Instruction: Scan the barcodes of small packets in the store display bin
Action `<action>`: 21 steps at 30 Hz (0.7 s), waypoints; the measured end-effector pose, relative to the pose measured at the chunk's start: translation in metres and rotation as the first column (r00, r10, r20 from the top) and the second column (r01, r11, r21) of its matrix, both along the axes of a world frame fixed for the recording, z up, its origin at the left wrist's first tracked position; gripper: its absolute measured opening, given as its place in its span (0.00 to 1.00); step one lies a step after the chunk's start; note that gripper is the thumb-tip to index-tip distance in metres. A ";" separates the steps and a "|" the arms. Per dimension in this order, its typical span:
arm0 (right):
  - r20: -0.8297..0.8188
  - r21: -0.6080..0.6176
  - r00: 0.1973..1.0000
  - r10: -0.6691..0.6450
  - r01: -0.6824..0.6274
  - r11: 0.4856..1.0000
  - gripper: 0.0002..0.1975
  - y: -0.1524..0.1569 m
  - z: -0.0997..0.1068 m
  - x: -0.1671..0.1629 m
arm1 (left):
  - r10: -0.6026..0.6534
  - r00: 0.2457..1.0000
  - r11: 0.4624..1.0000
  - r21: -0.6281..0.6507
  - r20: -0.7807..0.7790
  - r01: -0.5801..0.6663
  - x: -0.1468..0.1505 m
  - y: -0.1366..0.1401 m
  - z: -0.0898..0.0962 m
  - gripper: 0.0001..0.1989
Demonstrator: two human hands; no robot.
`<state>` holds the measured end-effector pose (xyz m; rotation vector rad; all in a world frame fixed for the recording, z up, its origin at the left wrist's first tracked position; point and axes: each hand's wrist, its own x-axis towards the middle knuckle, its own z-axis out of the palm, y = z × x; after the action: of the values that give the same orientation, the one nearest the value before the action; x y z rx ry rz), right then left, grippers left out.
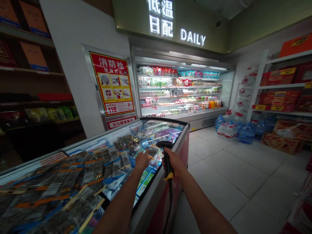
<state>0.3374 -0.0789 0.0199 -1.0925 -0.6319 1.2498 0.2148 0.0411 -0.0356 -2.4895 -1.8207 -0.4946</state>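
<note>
My right hand (175,161) is wrapped round the grip of a black and yellow handheld barcode scanner (167,162). Its head points left over the freezer, and a cable runs down from the handle. Close by on the left, my left hand (142,159) has bent fingers at the edge of a small clear packet (153,150) with an orange strip; the fingertips are partly hidden. Many similar packets (91,170) with blue, orange and tan strips lie spread over the glass top of the chest freezer (180,138). A blue basket (132,161) sits beside my left hand.
Beyond the freezer stands a lit open refrigerator (181,112) full of packaged food. Blue water bottles (246,133) and a patterned carton (280,139) stand on the tiled floor (226,175) at right. Stocked shelves (285,86) line the right side, with more shelves (31,70) at left.
</note>
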 end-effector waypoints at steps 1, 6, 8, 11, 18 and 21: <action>0.004 -0.001 1.000 0.006 -0.006 1.000 0.14 -0.001 0.000 -0.003 | -0.028 0.999 0.999 -0.032 0.018 0.028 -0.001 0.001 -0.001 0.27; 0.010 0.001 1.000 0.000 0.000 1.000 0.14 -0.007 -0.001 -0.009 | -0.099 0.982 0.979 -0.161 0.160 0.125 -0.006 0.006 -0.001 0.19; 0.010 -0.001 1.000 -0.008 0.008 1.000 0.14 -0.008 -0.001 -0.007 | -0.059 0.980 0.985 -0.150 0.193 0.089 -0.004 0.007 0.003 0.19; -0.013 0.014 0.999 -0.046 0.046 0.999 0.14 -0.013 -0.002 0.003 | 0.033 0.963 0.991 -0.132 0.269 0.003 0.009 0.001 0.007 0.22; -0.042 -0.023 0.995 -0.095 0.094 0.995 0.13 -0.024 -0.004 0.028 | 0.115 0.970 0.991 -0.095 0.213 -0.097 0.058 -0.018 -0.003 0.25; -0.062 -0.019 0.996 -0.070 0.069 0.997 0.13 -0.023 -0.005 0.028 | 0.123 0.941 0.987 -0.133 0.316 -0.085 0.053 -0.008 -0.004 0.19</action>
<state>0.3658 -0.1016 0.0145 -1.0764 -0.5328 1.2257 0.2678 0.0327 -0.0398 -2.4877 -2.1409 -0.8604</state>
